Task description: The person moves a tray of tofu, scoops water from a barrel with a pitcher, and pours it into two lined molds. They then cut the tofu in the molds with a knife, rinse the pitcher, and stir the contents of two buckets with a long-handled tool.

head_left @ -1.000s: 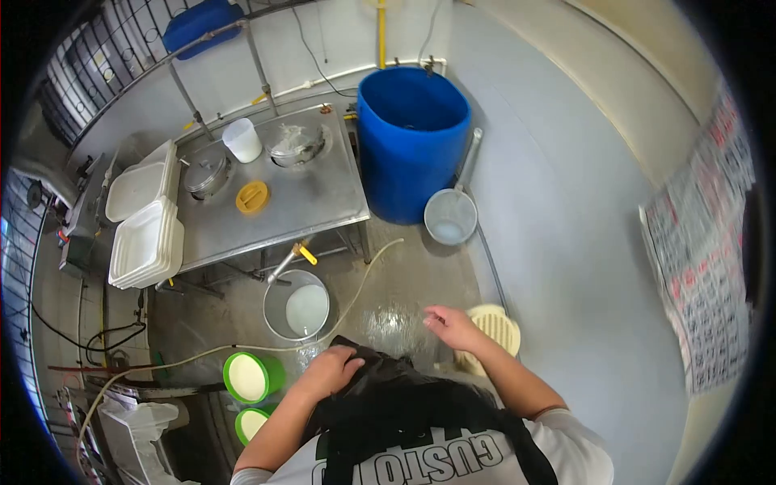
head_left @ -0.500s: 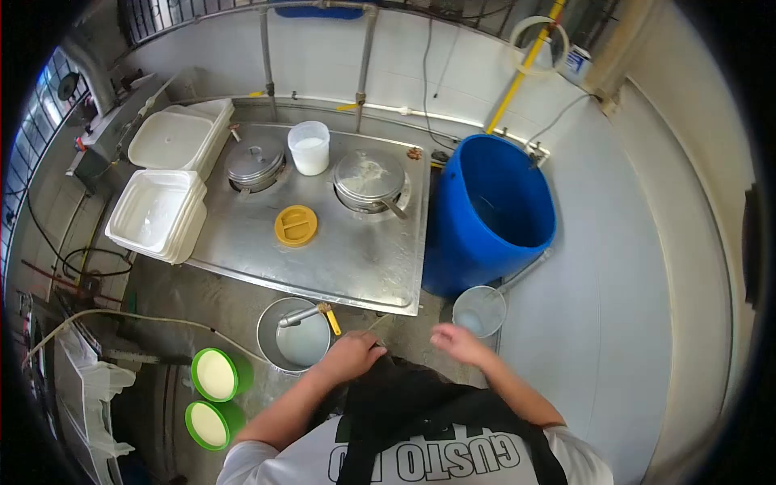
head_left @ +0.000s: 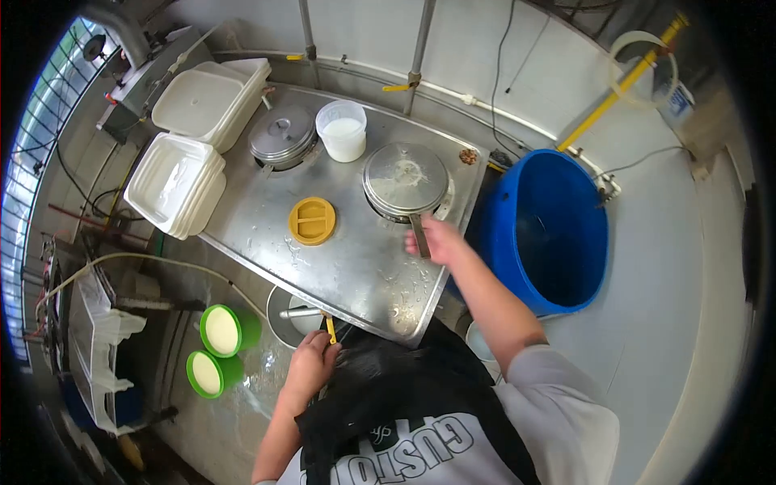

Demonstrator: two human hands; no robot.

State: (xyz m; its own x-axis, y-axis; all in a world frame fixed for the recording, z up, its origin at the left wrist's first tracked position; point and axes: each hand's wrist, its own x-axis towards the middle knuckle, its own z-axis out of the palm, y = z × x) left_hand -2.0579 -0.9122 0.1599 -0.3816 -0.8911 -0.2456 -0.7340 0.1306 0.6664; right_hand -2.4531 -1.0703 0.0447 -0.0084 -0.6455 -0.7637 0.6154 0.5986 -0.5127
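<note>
On the steel worktop, a round metal lid (head_left: 406, 179) covers an opening, and a flat metal handle (head_left: 420, 235) sticks out from it toward me. My right hand (head_left: 442, 242) is closed around this handle, with fingertips showing on its far side. Lower left, my left hand (head_left: 311, 362) is closed at the end of a yellow valve lever (head_left: 330, 326). That lever belongs to a metal tap (head_left: 301, 312) above a steel pot (head_left: 281, 317), partly hidden by the worktop edge. A yellow round cap (head_left: 312, 221) lies on the worktop.
The steel worktop (head_left: 356, 267) also holds a second lidded opening (head_left: 282, 136), a clear bucket with white contents (head_left: 343, 133) and stacked white tubs (head_left: 174, 182). A blue barrel (head_left: 558, 226) stands right. Two green buckets (head_left: 230, 331) with pale contents stand on the wet floor.
My right hand has moved up from above the floor beside the worktop to the lid's handle. My left hand has moved to the yellow lever. The view has shifted and turned.
</note>
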